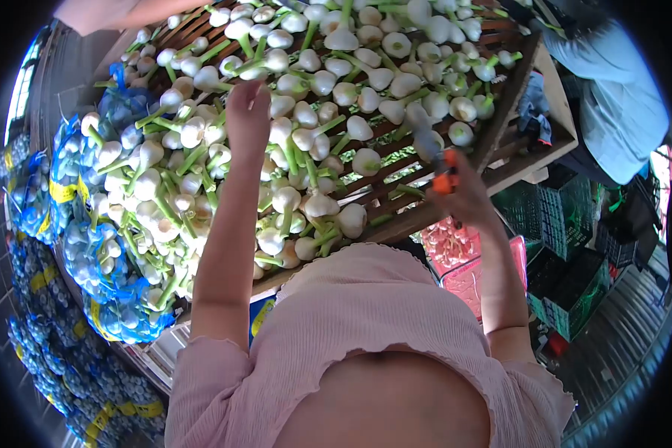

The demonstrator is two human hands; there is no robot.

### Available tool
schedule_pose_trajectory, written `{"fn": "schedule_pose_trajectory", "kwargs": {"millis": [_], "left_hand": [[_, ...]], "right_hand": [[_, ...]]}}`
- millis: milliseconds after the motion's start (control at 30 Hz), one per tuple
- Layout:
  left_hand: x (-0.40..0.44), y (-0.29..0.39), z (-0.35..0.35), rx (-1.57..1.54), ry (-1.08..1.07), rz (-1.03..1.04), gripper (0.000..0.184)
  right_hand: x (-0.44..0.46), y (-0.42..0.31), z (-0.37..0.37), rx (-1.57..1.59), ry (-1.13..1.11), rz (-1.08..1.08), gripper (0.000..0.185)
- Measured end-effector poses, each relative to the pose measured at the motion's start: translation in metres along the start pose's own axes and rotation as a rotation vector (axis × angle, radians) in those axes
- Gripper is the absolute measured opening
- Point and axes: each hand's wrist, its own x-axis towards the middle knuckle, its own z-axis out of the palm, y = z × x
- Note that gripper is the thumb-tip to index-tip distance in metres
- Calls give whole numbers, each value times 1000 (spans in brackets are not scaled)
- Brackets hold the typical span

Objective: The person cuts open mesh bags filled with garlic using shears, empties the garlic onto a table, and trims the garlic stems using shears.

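Fresh garlic bulbs (pixel 366 162) with trimmed green stems lie spread over a brown slatted wooden table (pixel 417 218). My left hand (pixel 248 112) is closed among the bulbs at the middle of the heap, its fingers curled; whatever they may grip is hidden. To the right, my right hand (pixel 467 194) is wrapped round a cutting tool (pixel 446 173) with an orange-and-black handle. Its grey blade is smeared by motion and points up and left above the slats, so the exact kind of tool is unclear.
Blue net bags of garlic (pixel 101 254) line the left side. Another person's arm (pixel 138 13) reaches in at the top left. A person in a light blue shirt (pixel 616 101) is at the right. Dark green crates (pixel 567 295) and a pink-red container (pixel 467 284) stand below the table's right edge.
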Motion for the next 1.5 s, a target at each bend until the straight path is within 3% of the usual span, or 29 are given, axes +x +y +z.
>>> {"fn": "schedule_pose_trajectory", "kwargs": {"millis": [67,200,300,333,467,533,633,767,833,867,933,1033,1067,1133,1200,1267,1333,1367,1433,1500], "left_hand": [[-48,-9,-33,146,86,-140,19],[-135,-11,-80,337,24,-267,18],[-176,-10,-90,279,-35,-351,25],[-195,-8,-87,330,-130,-303,27],[-177,-10,-57,362,-81,42,25],[-146,5,-35,382,-82,153,24],[-114,15,-15,321,-133,140,23],[-119,2,-31,330,-41,102,24],[-135,-6,-51,294,-118,-116,33],[-148,-31,-54,396,-116,-8,38],[-165,-45,-54,633,-227,242,43],[-155,-27,-34,855,-368,129,50],[-147,-27,-30,900,-445,63,51],[-139,-49,-17,486,-445,62,53],[-134,-47,3,-241,-362,-215,56],[-111,23,-4,-152,-480,-437,57],[-109,36,9,-245,-507,-354,59],[-106,39,15,-291,-514,-305,60],[-107,35,27,-56,-477,-15,58],[-110,35,35,89,-488,227,57]], "right_hand": [[27,-6,19,-287,34,-31,56],[97,17,36,-854,225,-253,60],[98,-1,38,-880,112,-289,61],[95,-6,38,-899,76,-323,61],[104,-12,37,-1223,98,-481,63],[117,-23,39,-1331,103,-574,45],[136,-38,35,-1475,63,-709,17],[133,-52,23,-1350,-11,-555,12],[116,-70,12,-1369,-175,-424,17],[109,-69,5,-1285,-162,-399,21],[96,-60,-12,-1110,-153,-338,30],[92,-11,-28,-445,2,-174,42],[79,-19,-27,-356,34,-116,46],[59,-11,-27,-207,103,-155,45],[36,-8,-26,-260,102,-159,48],[9,-13,-24,-359,62,-200,57],[-12,-20,-18,-749,148,-375,62],[-17,-23,-14,-750,153,-408,66],[-24,-29,-2,-748,153,-474,75],[-21,-35,9,-596,98,-394,69]]}}
